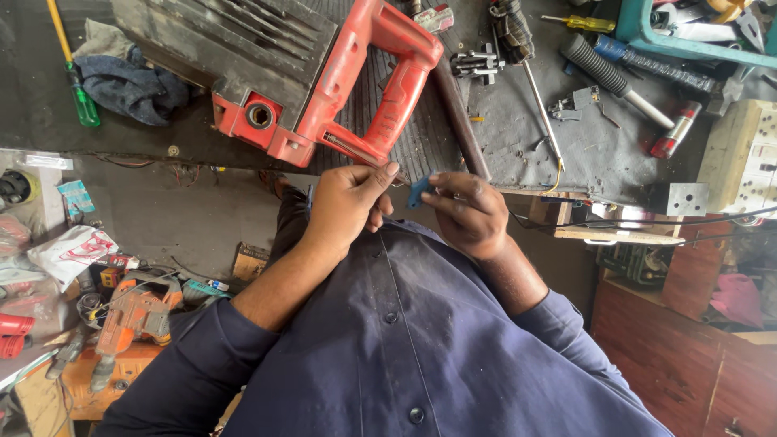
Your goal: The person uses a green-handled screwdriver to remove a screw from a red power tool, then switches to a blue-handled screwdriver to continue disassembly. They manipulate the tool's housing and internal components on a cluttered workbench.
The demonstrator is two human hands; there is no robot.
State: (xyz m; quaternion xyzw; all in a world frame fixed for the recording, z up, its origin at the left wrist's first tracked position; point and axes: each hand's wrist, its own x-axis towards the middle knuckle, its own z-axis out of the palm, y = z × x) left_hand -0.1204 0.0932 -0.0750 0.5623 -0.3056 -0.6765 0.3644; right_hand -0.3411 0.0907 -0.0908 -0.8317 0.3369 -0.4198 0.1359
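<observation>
right hand (469, 212) pinching small blue part (418, 193) | left hand (348, 202) closed, contents unclear | red power tool (340, 77) laid on workbench (599, 154) edge, within reach

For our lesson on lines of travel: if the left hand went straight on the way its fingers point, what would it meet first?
Probably the red power tool, whose handle lies just beyond the left hand; depth is unclear.
</observation>
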